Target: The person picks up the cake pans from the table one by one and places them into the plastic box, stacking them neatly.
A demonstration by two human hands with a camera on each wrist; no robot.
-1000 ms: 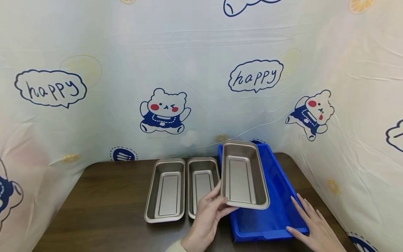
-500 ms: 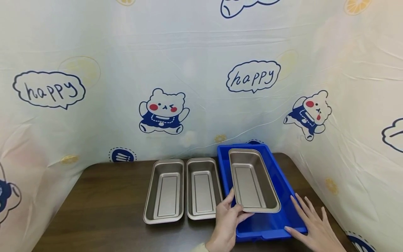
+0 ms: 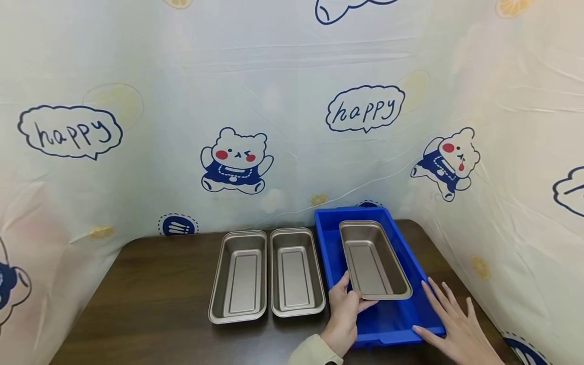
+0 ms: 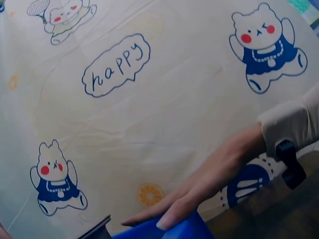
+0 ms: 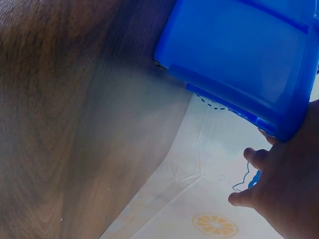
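My left hand (image 3: 344,312) pinches the near left corner of a metal loaf pan (image 3: 371,261) between thumb and fingers. That pan is tilted over the inside of a blue plastic bin (image 3: 326,243), its far end deeper in. With fingers spread, my right hand (image 3: 458,324) rests on the bin's right near rim. In the right wrist view this hand (image 5: 284,179) lies against the blue bin (image 5: 234,55). The left wrist view catches the right hand (image 4: 199,186) at the bin's edge, with a dark pan rim (image 4: 97,229) at the bottom.
Two more loaf pans, a left one (image 3: 239,278) and a middle one (image 3: 296,272), stand side by side on the brown wooden table (image 3: 150,294), left of the bin. A printed curtain (image 3: 292,101) hangs behind and around the table.
My left hand has carried the loaf pan rightward and down, from over the bin's left edge to inside its outline. The right hand stays at the rim.
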